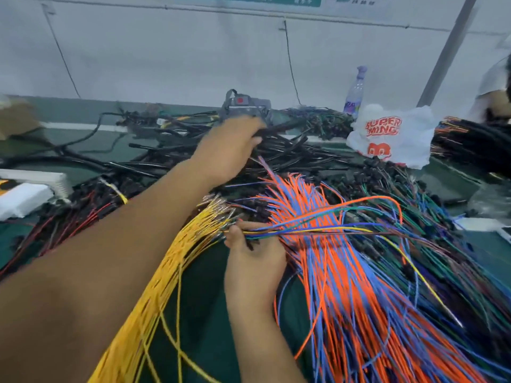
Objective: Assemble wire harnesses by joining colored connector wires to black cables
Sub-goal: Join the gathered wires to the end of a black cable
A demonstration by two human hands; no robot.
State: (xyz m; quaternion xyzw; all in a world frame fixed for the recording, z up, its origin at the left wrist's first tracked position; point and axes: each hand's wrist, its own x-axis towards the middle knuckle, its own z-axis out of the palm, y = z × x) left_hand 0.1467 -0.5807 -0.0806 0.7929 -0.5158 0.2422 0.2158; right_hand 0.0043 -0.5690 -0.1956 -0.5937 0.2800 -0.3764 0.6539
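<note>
Now your right hand [253, 261] pinches a few colored wires [318, 230] by their ends, keeping them gathered, while your left hand [232, 145] reaches ahead, fingers curled onto the black cables [290, 150].

White plastic bag [392, 134] with red lettering, sitting on the green table [210, 313] at the right. Clear bottle [355, 94] with a purple cap just behind it. Cardboard box [16, 117] at far left; white block [22, 196] nearer, left edge.

Left hand [229, 150] grips black cables [284, 150] — right hand [253, 261] pinches colored wires [304, 230]
</note>
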